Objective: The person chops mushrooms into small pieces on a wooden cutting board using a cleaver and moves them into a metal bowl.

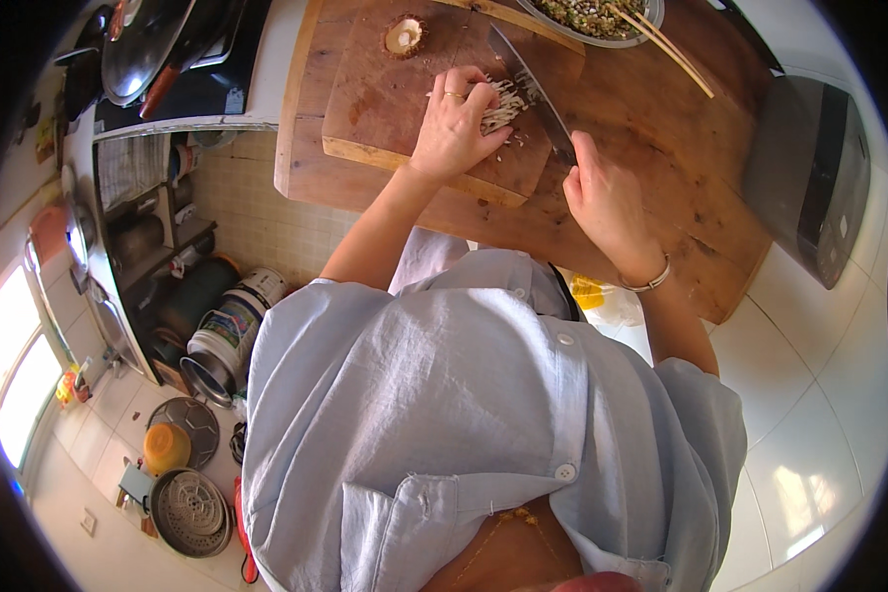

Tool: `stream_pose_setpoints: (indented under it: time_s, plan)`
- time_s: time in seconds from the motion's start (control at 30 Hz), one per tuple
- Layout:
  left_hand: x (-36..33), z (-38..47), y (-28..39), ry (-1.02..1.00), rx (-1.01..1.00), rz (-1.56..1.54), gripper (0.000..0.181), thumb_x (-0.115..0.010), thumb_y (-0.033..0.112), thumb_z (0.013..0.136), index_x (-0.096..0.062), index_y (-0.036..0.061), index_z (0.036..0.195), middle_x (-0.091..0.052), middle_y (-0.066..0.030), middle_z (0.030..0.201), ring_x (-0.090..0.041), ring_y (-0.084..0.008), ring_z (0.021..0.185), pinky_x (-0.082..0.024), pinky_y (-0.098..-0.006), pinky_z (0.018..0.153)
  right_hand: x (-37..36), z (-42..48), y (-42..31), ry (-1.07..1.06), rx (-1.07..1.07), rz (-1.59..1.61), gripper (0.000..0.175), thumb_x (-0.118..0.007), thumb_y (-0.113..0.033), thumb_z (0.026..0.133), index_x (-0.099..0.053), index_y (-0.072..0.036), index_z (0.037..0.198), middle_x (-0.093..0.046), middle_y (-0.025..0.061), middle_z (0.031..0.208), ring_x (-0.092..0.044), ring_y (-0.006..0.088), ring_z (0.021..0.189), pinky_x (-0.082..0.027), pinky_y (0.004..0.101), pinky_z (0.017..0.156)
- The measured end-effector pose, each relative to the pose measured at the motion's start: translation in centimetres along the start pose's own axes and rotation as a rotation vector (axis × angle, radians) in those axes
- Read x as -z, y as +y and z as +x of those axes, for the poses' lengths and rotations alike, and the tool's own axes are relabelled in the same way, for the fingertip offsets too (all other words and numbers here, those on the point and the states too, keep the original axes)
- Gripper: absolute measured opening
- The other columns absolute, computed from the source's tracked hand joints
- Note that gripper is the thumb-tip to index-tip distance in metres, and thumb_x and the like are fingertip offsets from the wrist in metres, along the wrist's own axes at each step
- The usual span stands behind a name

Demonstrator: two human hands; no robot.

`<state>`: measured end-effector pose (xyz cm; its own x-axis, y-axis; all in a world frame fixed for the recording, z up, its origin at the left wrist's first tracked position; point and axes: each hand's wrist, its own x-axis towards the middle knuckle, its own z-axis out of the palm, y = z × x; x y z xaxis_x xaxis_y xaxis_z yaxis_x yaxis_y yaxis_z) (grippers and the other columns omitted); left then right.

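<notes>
A thick wooden cutting board [385, 111] lies on the wooden table. My left hand [455, 122], fingers curled, presses a heap of pale sliced strips [505, 107], apparently mushroom, against the board. In my right hand [605, 196] is the handle of a wide kitchen knife [536, 92]; its blade slants up and left just right of the strips, with some bits beside it. A whole brown-rimmed mushroom cap [404, 36] rests stem up near the board's far left part.
A metal bowl [592, 37] of chopped filling with wooden chopsticks [670, 55] stands at the table's far edge. Right of the table is a dark grey appliance or bin [806, 177]. A stove with pans [137, 55] stands at the upper left, above shelves holding stacked buckets [229, 325].
</notes>
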<state>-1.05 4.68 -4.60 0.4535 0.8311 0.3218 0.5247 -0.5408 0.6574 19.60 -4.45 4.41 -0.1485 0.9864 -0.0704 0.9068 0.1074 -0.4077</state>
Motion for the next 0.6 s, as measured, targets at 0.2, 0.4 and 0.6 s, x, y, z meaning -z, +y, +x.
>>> stream_pose_setpoints:
  time_s: [0.2,0.4,0.6]
  plan:
    - [0.1,0.0,0.0,0.043,0.002,-0.081,0.033,-0.085,0.014,0.066,-0.059,0.0096,0.086,-0.052,-0.0102,0.114,-0.051,-0.0341,0.105,-0.047,-0.0437,0.091,0.8,1.2,0.0,-0.139,-0.008,-0.191,0.033,-0.059,-0.009,0.087,-0.049,-0.003,0.118,-0.062,0.0142,0.062,-0.063,0.0345,0.057,-0.050,0.0457,0.050]
    - [0.1,0.0,-0.3,0.025,0.012,-0.155,0.023,-0.082,0.014,0.070,-0.061,0.0088,0.077,-0.056,-0.0062,0.112,-0.052,-0.0315,0.107,-0.046,-0.0441,0.092,2.3,2.0,-1.3,-0.098,0.029,-0.187,0.029,-0.057,-0.009,0.090,-0.049,-0.002,0.117,-0.062,0.0150,0.062,-0.065,0.0355,0.058,-0.050,0.0474,0.050]
    - [-0.4,0.1,-1.0,-0.028,-0.007,-0.173,0.019,-0.078,0.014,0.073,-0.062,0.0065,0.077,-0.060,-0.0068,0.113,-0.053,-0.0303,0.112,-0.046,-0.0433,0.095,3.0,3.4,-3.1,-0.239,0.022,-0.270,0.018,-0.051,-0.007,0.091,-0.049,-0.001,0.108,-0.063,0.0178,0.064,-0.065,0.0379,0.059,-0.051,0.0493,0.052]
